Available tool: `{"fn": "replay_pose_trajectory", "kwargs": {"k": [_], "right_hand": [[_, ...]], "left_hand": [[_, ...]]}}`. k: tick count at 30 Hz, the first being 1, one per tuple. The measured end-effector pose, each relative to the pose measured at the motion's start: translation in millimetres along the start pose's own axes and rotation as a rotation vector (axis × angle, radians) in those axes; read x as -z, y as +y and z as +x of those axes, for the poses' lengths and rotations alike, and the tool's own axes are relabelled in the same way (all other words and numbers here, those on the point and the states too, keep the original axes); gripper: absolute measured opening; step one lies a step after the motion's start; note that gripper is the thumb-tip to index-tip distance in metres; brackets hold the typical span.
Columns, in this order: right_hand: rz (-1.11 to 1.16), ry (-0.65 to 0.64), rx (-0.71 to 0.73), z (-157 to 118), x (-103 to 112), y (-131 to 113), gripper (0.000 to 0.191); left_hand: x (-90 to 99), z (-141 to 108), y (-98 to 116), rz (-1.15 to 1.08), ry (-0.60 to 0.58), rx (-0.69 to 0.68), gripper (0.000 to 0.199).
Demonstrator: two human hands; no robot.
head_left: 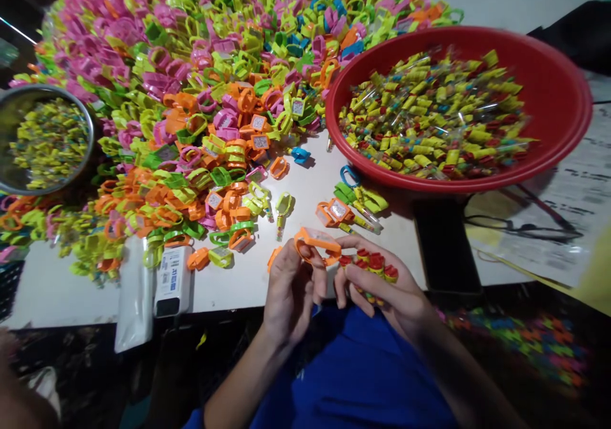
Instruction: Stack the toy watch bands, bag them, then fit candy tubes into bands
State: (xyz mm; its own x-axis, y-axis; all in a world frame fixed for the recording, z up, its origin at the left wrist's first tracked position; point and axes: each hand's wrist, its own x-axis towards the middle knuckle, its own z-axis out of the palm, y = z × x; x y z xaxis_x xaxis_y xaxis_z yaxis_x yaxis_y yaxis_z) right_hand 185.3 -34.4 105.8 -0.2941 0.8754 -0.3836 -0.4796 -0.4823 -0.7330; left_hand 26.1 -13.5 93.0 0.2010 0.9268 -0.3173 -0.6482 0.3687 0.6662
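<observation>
My left hand (289,282) pinches an orange toy watch (319,241) just over the table's front edge. In my right hand (382,279) lies a bunch of small candy tubes (376,265) with red ends and yellow wrappers; its fingertips come close to the watch. Whether the right fingers touch the watch, I cannot tell. Just beyond my hands lie another orange toy watch (335,211) and a yellow-green one (284,204) with a candy tube at its end. A large pile of toy watches (224,117) in pink, yellow, green and orange covers the table's far left.
A red basin (556,107) full of wrapped candy tubes stands at the right. At the left is a metal bowl (88,130) with similar pieces. A black phone (446,247), glasses (520,225), a white box (172,276) and a plastic sleeve (135,302) lie along the front.
</observation>
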Motion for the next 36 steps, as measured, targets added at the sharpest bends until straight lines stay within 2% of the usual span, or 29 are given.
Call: {"fn": "replay_pose_trajectory", "kwargs": {"k": [15,24,27,29,31,34,36], "right_hand": [[-0.208,-0.05,-0.051,-1,7,-9,0.043],[-0.208,-0.073,0.021,8,12,10,0.04],[-0.27,-0.034,0.004,14,14,13,0.046],[-0.335,0.034,-0.025,18,19,12,0.049],[-0.394,0.142,0.0,21,28,8,0.05],[-0.487,0.328,0.133,30,41,3,0.05],[-0.594,0.445,0.238,35,46,-2,0.048]], "left_hand": [[-0.7,-3,-3,-0.026,0.013,0.001,0.035],[7.8,-7,-7,0.004,0.009,0.015,0.038],[14.0,-2,-7,0.063,0.055,0.017,0.04],[21.3,3,-3,0.178,0.108,-0.025,0.041],[32.0,6,2,0.405,0.137,-0.089,0.041],[53.3,5,10,0.949,0.169,-0.249,0.035],[68.2,3,12,1.302,0.233,-0.38,0.034]]}}
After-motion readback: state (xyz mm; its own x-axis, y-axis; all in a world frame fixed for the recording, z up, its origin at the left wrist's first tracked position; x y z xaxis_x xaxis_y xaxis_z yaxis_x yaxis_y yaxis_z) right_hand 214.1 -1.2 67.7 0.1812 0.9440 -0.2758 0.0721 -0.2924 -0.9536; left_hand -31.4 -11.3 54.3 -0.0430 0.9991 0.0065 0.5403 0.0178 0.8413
